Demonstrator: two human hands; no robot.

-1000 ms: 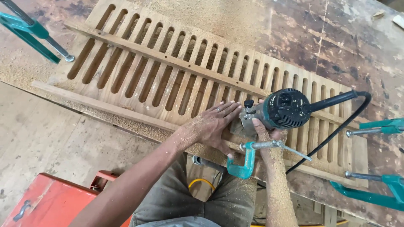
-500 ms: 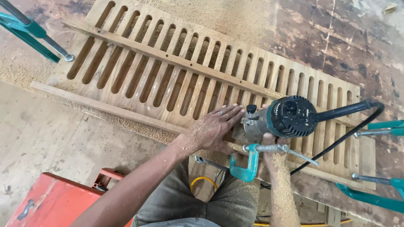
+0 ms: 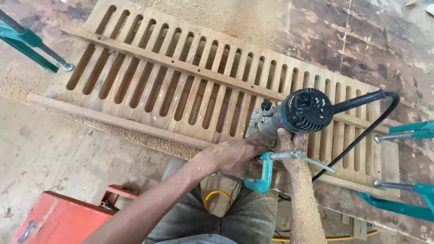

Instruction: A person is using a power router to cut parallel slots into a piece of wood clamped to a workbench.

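Right hand (image 3: 291, 142) grips the trim router (image 3: 296, 113) from its 6 o'clock side; left hand (image 3: 233, 156) lies flat at its 8 o'clock on the slotted wooden panel (image 3: 181, 86). Top-heavy, rigid tool: hold low around the body.

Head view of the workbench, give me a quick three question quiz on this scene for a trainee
1. True or false: the right hand grips the router.
2. What does the left hand rest on?
A. the red box
B. the edge of the slotted panel beside the router's base
C. the black cable
3. Fill in: a teal ____ sits at the near edge of the panel, just below both hands.

Key
1. True; the hand is partly hidden under the motor housing.
2. B, on the slotted panel, not the red box or the cable.
3. Clamp.
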